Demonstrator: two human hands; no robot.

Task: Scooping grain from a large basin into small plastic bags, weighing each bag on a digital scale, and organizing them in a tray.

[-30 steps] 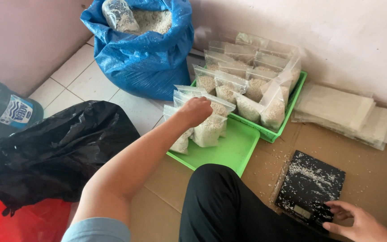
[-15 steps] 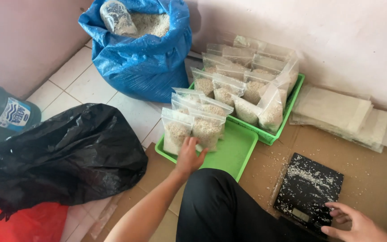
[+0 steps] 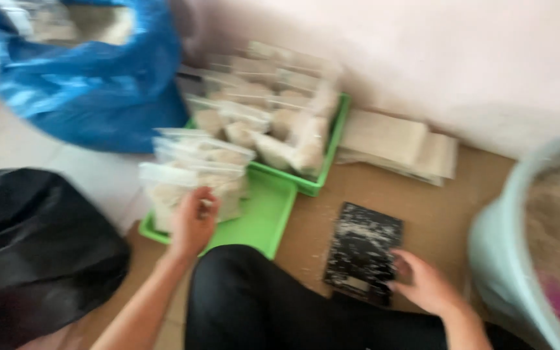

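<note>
my left hand (image 3: 192, 220) sits at the front row of clear pouches (image 3: 189, 185), fingers curled against the nearest one, which stands upright in the near green tray (image 3: 264, 217); the blur keeps me from telling whether the fingers really pinch it. my right hand (image 3: 426, 285) lies loosely spread on the near right corner of the flat black scale (image 3: 364, 249), whose top is dusted with pale grain. the scale rests on brown cardboard on the floor, between my two hands. just beyond my left hand, more filled clear pouches stand packed in a second green tray (image 3: 328, 146) against the wall. past the scale, a stack of flat empty bags (image 3: 390, 139) lies by the wall. to the right of my right hand is a pale green tub (image 3: 497, 253) holding grain. left of my left hand bulges a black plastic bag (image 3: 34, 253), and farther up a blue woven sack (image 3: 92, 71) stands open.
</note>
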